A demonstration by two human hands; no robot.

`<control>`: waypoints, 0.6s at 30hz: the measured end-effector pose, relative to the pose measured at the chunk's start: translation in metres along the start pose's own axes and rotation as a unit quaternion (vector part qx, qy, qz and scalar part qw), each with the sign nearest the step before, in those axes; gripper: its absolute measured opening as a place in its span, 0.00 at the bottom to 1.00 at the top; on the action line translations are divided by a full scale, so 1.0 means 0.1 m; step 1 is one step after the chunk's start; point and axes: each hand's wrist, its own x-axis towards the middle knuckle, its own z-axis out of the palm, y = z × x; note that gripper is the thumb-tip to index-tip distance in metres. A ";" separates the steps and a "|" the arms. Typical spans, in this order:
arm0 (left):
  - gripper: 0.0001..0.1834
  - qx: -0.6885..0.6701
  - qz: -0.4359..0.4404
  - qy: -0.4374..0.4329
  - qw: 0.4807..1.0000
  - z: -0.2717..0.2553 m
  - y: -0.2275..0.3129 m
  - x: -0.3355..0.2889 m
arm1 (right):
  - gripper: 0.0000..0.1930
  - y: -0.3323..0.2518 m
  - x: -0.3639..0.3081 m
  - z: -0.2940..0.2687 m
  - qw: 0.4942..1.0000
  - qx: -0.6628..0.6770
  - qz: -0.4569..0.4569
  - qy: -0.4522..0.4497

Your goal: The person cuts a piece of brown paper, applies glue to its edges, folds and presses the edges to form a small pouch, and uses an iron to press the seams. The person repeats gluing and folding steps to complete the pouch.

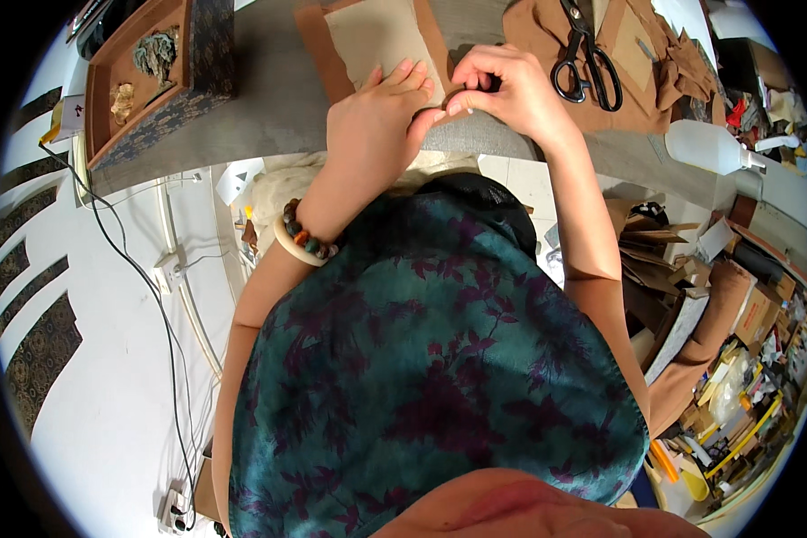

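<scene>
On the grey table at the top, a beige rectangular board lies on a larger brown sheet of cloth or thin leather, whose border shows around it. My left hand rests on the board's near part, fingers flat and thumb stretched toward the right. Beside it, my right hand is closed, with curled fingers and thumb at the sheet's near right edge, pinching the brown border. The thumbs almost meet there. What exactly lies between the right fingertips is partly hidden.
Black-handled scissors lie on brown material to the right. A translucent bottle rests near the table's right end. At left stands a patterned box holding small items. Cables hang by the left wall; cardboard clutters the lower right.
</scene>
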 end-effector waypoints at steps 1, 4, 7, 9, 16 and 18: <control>0.13 -0.002 0.005 -0.001 1.000 0.00 -0.01 0.01 | 0.15 0.00 0.02 -0.01 1.000 -0.002 0.002 -0.002; 0.11 -0.008 0.005 -0.004 1.000 -0.02 0.01 0.01 | 0.12 -0.02 0.03 -0.04 0.999 -0.039 -0.007 -0.018; 0.10 -0.008 0.009 -0.003 1.000 -0.04 0.02 0.00 | 0.09 0.08 -0.04 0.04 0.989 0.082 0.100 0.068; 0.10 -0.009 0.012 0.001 1.000 -0.04 0.01 0.00 | 0.10 0.14 -0.08 0.01 0.981 0.125 0.089 0.117; 0.12 -0.010 0.016 -0.004 1.000 -0.04 -0.01 -0.01 | 0.14 -0.01 -0.02 -0.08 0.995 0.052 0.083 -0.029; 0.13 -0.013 0.013 -0.010 1.000 -0.05 -0.01 0.00 | 0.17 -0.05 0.05 -0.08 0.998 -0.016 0.051 -0.037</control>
